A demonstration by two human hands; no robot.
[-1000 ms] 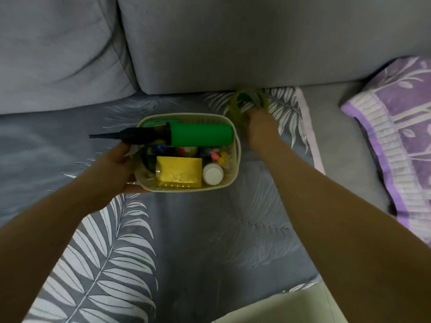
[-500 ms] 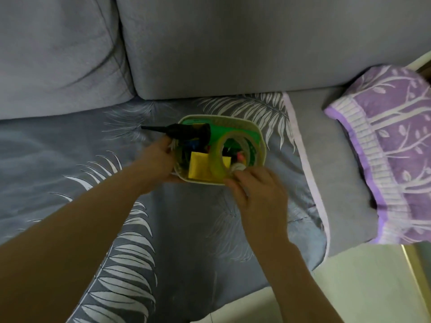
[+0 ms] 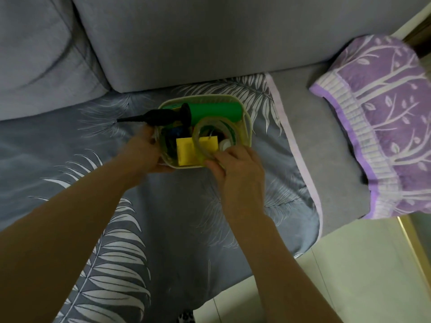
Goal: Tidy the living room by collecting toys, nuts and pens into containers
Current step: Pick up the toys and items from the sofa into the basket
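Right hand (image 3: 235, 169) pinching the translucent ring (image 3: 215, 136), now over my basket (image 3: 247, 117); left hand (image 3: 140, 152) still grips its side — nearly stowed.

- The left hand (image 3: 142, 152) sits at about 9 o'clock of the basket (image 3: 247, 127), fingers curled round its wall, forearm running off toward 7 o'clock.
- The right hand (image 3: 235, 169) is at 5 o'clock of it, fingertips pinching the translucent ring (image 3: 198, 145), forearm stretching toward 5 o'clock.
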